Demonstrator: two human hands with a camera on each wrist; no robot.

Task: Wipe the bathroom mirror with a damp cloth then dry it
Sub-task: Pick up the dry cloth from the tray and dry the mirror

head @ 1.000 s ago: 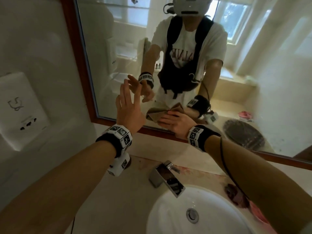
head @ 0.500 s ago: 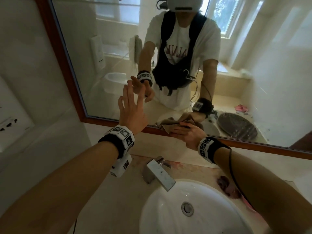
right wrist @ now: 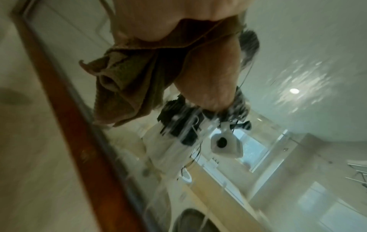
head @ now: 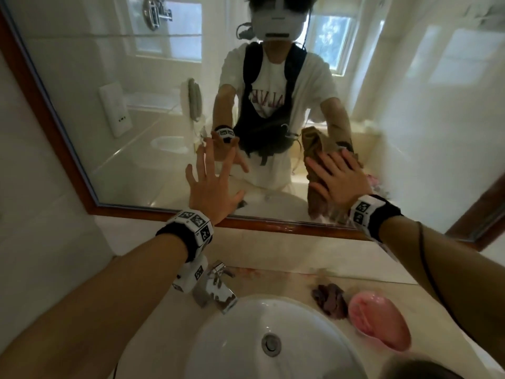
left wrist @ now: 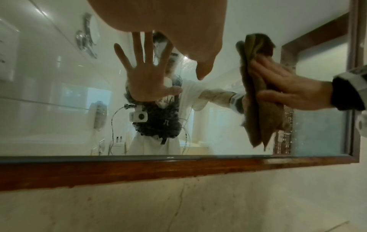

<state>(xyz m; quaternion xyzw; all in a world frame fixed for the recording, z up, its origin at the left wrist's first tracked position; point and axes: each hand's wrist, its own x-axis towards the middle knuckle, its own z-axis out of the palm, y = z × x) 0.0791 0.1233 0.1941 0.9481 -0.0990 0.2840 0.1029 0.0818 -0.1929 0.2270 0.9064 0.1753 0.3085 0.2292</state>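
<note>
The mirror (head: 142, 110) in its brown wooden frame (head: 273, 227) fills the wall ahead. My right hand (head: 338, 179) lies flat with straight fingers on a brown cloth (head: 317, 198) and presses it to the glass near the lower right. From the left wrist view the right hand (left wrist: 288, 87) covers the folded cloth (left wrist: 256, 113), whose end hangs down. In the right wrist view the cloth (right wrist: 127, 81) bunches under my palm. My left hand (head: 210, 184) is raised with fingers spread and empty, its fingertips about meeting their reflection.
Below the mirror a chrome faucet (head: 216, 285) stands over a white basin (head: 314, 351). A dark crumpled rag (head: 330, 296) and a pink soap dish (head: 379, 324) sit on the counter at the right. Wet streaks mark the glass (right wrist: 190, 125) under the cloth.
My right hand has slid the cloth from the mirror's bottom edge up and to the right. The left hand stays raised with fingers spread; my head has tilted up.
</note>
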